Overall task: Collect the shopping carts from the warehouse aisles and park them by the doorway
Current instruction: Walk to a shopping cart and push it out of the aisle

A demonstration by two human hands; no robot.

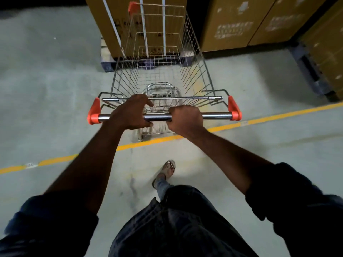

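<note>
A wire shopping cart [194, 58] with orange corner caps stands right in front of me, its basket empty. Its chrome handle bar [215, 115] runs across the middle of the view. My left hand [130, 113] lies over the bar left of centre, fingers loosely curled over it. My right hand [185, 117] is closed firmly around the bar right of centre. The cart's front end sits close to a strapped cardboard box [104, 19] on a pallet.
Large cardboard boxes [237, 23] on dark pallets [311, 75] line the far side and the right. A yellow floor line [278, 117] crosses the grey concrete under the cart's rear. My sandalled foot [167, 170] steps forward below the handle.
</note>
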